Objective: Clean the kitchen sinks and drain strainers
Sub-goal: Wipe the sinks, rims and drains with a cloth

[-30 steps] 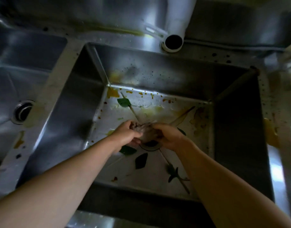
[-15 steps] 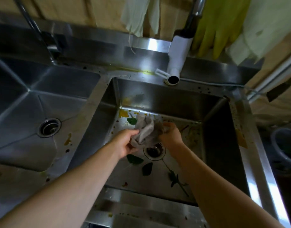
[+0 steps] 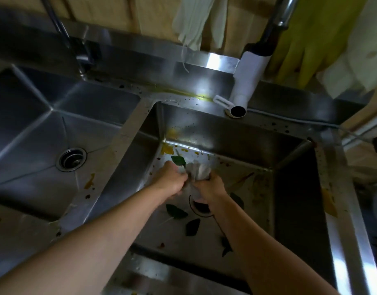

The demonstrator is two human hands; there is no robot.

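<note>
- Since a moment ago both hands have bunched the crumpled grey cloth (image 3: 197, 173) tighter above the round drain opening (image 3: 201, 206) of the right steel sink (image 3: 236, 133).
- Left hand (image 3: 169, 180) and right hand (image 3: 209, 186) both grip it with curled fingers, seemingly wringing; leaves and yellow stains remain uncleaned.

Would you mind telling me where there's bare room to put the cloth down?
The left sink floor around its drain is bare apart from a yellow smear. The right sink is crowded: leaves, stains, and both hands wringing the cloth.
</note>
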